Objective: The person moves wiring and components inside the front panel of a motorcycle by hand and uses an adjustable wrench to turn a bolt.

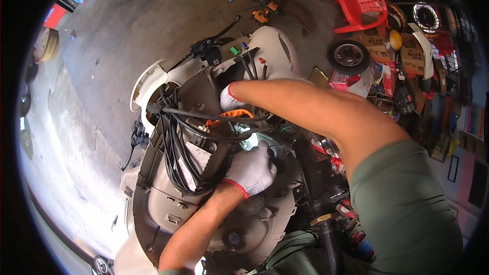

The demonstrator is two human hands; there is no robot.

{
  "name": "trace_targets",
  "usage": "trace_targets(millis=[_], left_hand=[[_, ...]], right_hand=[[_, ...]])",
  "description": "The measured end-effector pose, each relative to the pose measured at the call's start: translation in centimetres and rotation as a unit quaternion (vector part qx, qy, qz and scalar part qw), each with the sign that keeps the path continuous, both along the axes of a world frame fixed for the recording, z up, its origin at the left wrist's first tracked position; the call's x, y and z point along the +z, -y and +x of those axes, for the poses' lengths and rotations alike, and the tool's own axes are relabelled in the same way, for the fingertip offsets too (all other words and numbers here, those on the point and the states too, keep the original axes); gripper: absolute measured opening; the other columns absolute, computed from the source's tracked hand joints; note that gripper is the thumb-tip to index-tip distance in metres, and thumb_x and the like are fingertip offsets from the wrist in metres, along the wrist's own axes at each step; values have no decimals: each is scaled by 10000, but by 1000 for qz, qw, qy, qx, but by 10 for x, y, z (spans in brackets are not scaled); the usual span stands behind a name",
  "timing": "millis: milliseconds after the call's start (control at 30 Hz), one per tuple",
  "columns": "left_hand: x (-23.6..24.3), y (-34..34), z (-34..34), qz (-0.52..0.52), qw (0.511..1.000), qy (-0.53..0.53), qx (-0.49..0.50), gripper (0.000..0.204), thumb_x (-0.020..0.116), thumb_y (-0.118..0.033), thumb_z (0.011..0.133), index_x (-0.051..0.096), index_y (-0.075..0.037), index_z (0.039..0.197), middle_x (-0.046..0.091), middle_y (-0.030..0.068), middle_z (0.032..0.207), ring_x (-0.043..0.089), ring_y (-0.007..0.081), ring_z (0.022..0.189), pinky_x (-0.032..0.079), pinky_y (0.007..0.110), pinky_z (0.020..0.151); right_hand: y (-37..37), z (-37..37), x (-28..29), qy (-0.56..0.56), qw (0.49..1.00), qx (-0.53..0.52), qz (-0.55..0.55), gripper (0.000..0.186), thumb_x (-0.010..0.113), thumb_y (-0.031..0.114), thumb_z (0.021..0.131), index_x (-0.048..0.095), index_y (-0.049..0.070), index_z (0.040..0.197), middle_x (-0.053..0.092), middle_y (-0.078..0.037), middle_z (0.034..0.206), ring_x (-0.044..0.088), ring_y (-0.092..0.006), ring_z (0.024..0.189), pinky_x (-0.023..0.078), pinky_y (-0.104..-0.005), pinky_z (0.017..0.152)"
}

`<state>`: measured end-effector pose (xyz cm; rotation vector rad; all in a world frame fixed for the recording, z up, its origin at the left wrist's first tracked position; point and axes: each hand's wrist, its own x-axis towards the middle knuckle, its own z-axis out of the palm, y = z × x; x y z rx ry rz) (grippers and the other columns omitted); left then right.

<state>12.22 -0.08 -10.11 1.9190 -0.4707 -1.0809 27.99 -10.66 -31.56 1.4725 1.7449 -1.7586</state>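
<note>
1. Your left gloved hand (253, 169) is sitting at centre frame, fingers curling inward; whether they are gripping anything, I cannot tell.
2. Your right gloved hand (233, 99) is lying just above centre, its fingers hiding, so opening and hold are unclear.
3. The black cable bundle (172, 155) is looping left of centre over the beige scooter body (173, 206).
4. The cables are looking light but springy, probably best held at their gathered upper end; the plastic shell is seeming stiff, its edge tabs fragile.

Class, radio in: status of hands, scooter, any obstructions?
Left hand curled, hold unclear; right hand partly hidden. Scooter opened up. Black cables crossing between hands.
</note>
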Motion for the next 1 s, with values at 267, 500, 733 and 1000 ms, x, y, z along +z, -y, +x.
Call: trace_targets(millis=[267, 500, 733, 1000], left_hand=[[3, -1, 2, 9, 1000, -6, -11, 382, 627, -221, 831, 516, 55, 1070, 633, 292, 710, 645, 487, 715, 533, 561, 686], [6, 4, 3, -1, 1000, -5, -18, 401, 634, -220, 829, 507, 52, 1095, 640, 294, 735, 648, 489, 734, 532, 563, 692], [7, 5, 3, -1, 1000, 3, -13, 400, 635, -202, 833, 509, 34, 1130, 645, 282, 745, 652, 480, 729, 538, 558, 678], [10, 7, 5, 28, 999, -6, -40, 416, 628, -203, 835, 505, 19, 1165, 648, 297, 781, 654, 493, 771, 543, 570, 709]], right_hand=[[-3, -9, 4, 84, 993, -77, -38, 352, 873, 184, 621, 786, 73, 944, 760, -119, 980, 729, -315, 864, 579, -378, 719], [-4, -15, 89, 225, 851, -462, -107, 273, 666, 223, 755, 785, 77, 952, 738, -169, 1027, 721, -348, 943, 579, -420, 787], [-11, -1, 140, 235, 835, -488, -94, 336, 571, 244, 812, 773, 46, 992, 744, -177, 1007, 721, -358, 927, 571, -451, 772], [-22, 13, 181, 230, 867, -441, -32, 341, 564, 216, 784, 767, 12, 967, 739, -204, 984, 720, -351, 905, 561, -445, 765]])
